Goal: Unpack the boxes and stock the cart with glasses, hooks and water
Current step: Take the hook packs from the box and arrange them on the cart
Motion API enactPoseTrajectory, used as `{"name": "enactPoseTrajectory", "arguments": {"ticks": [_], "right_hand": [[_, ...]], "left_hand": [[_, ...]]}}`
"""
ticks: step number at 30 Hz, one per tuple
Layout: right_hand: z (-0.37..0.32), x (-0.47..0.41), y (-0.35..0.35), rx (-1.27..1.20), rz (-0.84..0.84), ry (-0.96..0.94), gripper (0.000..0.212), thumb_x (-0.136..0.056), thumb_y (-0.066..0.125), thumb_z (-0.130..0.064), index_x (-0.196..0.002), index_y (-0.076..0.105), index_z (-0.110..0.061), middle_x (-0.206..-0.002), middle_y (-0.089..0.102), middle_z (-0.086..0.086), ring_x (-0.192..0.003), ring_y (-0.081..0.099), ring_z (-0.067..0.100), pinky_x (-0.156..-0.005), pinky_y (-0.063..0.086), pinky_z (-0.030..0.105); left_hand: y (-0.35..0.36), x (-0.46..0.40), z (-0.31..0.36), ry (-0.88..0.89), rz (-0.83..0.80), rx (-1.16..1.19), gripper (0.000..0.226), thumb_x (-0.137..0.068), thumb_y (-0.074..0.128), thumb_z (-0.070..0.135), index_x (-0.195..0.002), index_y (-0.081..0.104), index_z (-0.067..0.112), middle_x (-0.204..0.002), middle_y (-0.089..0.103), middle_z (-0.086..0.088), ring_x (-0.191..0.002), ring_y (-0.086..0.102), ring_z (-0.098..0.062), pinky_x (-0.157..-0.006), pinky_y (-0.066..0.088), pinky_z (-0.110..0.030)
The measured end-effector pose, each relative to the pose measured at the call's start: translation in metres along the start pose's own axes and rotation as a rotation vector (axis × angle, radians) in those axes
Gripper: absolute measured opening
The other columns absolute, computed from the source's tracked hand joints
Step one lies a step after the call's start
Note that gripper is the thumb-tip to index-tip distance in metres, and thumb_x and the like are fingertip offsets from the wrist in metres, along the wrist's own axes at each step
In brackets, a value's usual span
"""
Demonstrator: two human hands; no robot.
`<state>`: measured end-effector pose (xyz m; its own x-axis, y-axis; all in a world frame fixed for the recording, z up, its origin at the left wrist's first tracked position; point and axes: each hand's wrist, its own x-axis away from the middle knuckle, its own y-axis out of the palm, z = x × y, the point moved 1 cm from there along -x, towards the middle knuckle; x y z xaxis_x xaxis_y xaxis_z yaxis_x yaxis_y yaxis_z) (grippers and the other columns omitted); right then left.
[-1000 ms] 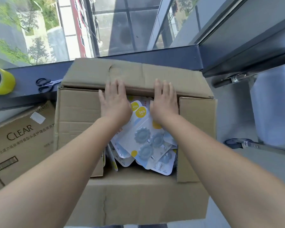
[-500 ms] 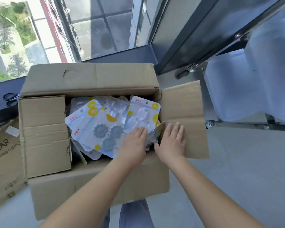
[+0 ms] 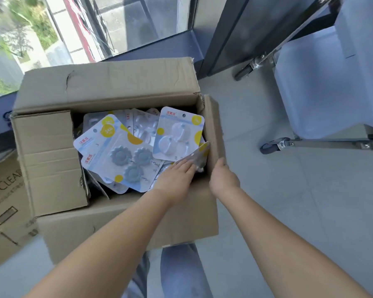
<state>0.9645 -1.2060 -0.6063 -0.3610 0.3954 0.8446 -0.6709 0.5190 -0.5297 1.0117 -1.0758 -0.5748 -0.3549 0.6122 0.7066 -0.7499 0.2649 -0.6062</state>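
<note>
Hook packs fill the open cardboard box on the floor, lying loose and overlapping right under the person's hands. The left hand reaches into the box's near right corner with fingers straight, resting flat on a pack there and gripping nothing. The right hand sits just beside it, outside the box, curled over the edge of the upright side flap and holding it back.

These packs look light: thin card backs with clear blister fronts, stiff enough to lift by an edge but easy to bend, and probably slick against one another, so a stack may slide. A pinch on a card edge or corner seems the safest hold, rather than pressing on the blister.

Counting what shows clearly: one pack with three blue flower-shaped hooks ahead of the left hand, one pack with three white round hooks just beyond its fingertips, and several more half buried, too overlapped to number. One second box, printed CLEAR, stands left of the left arm. One cart waits well to the right of the right hand.
</note>
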Motion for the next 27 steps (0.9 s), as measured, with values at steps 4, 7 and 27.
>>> {"name": "enactPoseTrajectory", "arguments": {"ticks": [4,7,27], "right_hand": [[-0.036,0.037,0.005,0.147,0.186,-0.059,0.072,-0.097,0.039,-0.017,-0.147,-0.009,0.000,-0.156,-0.003,0.018,-0.145,0.002,0.034,-0.114,0.019,0.037],[-0.082,0.068,0.014,0.141,0.291,-0.397,0.069,-0.089,0.049,-0.007,-0.148,0.013,-0.005,-0.154,0.010,0.019,-0.143,0.012,0.035,-0.113,0.024,0.037],[-0.287,0.181,0.103,-0.106,0.048,-0.493,0.041,-0.094,0.035,-0.002,-0.134,0.042,-0.008,-0.137,0.042,0.009,-0.126,0.039,0.025,-0.100,0.033,0.032]], "left_hand": [[-0.003,0.040,-0.031,-0.061,0.006,-0.062,0.038,-0.091,0.040,0.007,-0.128,0.043,0.012,-0.131,0.043,-0.007,-0.119,0.041,-0.023,-0.075,0.026,-0.026],[0.001,0.072,-0.074,-0.174,-0.062,-0.145,0.027,-0.092,0.039,0.010,-0.118,0.048,0.010,-0.120,0.048,-0.008,-0.110,0.047,-0.026,-0.075,0.030,-0.031],[0.027,0.229,-0.243,-0.503,-0.109,-0.427,0.060,-0.101,0.025,0.038,-0.148,0.016,0.002,-0.152,0.019,-0.023,-0.140,0.016,-0.042,-0.110,-0.007,-0.060]]}}
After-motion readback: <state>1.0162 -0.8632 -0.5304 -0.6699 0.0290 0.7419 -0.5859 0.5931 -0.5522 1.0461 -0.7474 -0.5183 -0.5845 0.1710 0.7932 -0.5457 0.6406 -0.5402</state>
